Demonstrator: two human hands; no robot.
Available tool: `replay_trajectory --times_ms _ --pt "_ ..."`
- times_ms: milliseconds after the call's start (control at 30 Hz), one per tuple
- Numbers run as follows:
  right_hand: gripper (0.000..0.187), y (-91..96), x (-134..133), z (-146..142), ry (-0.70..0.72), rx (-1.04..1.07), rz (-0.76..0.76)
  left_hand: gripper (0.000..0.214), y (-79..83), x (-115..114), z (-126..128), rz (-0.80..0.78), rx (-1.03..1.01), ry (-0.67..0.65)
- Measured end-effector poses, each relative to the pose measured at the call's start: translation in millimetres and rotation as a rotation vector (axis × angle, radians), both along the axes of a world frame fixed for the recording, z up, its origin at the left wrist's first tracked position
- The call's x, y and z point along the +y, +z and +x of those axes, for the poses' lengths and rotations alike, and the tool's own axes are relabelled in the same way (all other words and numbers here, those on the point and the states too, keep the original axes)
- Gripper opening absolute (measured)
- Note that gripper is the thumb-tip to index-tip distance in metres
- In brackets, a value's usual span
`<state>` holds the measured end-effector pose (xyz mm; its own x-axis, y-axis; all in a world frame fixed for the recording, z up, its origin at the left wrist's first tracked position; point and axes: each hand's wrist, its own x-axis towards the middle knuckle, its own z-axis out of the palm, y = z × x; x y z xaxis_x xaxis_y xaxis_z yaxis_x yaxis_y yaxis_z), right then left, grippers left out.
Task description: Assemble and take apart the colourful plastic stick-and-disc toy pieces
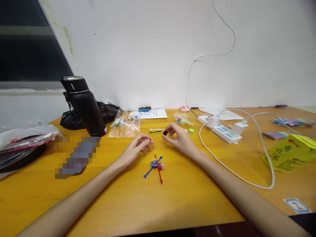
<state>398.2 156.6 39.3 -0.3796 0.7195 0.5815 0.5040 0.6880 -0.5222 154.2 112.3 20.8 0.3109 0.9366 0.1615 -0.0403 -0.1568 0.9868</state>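
Note:
My right hand (178, 137) hovers over the yellow table (123, 204) and pinches a small black round piece (165, 133) between thumb and fingertips. My left hand (138, 147) rests just to its left, fingers loosely curled, holding nothing I can see. In front of both hands lies a small assembly (155, 164): a blue rod and a red rod crossed under a clear blue hub. Behind the hands lie thin white, green and black rods (156, 131) and a green disc (191, 130).
A black flask (85, 107) stands at the left by a black bag (74, 120). Clear bags of coloured parts (124, 126) and paper sheets (154, 113) lie behind. A white power strip (222, 131) with chargers and a cable (247, 179) runs right, beside a yellow packet (288, 153).

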Motion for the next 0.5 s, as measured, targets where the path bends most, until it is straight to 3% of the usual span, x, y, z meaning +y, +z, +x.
replay_trajectory --times_ms 133,200,333,500 --pt "0.018 -7.2 31 42 -0.316 0.016 0.04 0.022 10.0 -11 0 0.102 0.185 -0.127" --pt "0.019 -8.6 39 57 -0.409 -0.056 0.062 0.025 15.1 -19 1 0.117 0.274 -0.172" --pt "0.016 -6.8 38 64 -0.467 -0.22 0.139 0.029 20.1 -28 1 0.187 0.389 -0.22" --pt "0.015 -5.7 34 61 -0.547 -0.387 0.206 0.022 17.8 -27 2 0.203 0.388 -0.249"
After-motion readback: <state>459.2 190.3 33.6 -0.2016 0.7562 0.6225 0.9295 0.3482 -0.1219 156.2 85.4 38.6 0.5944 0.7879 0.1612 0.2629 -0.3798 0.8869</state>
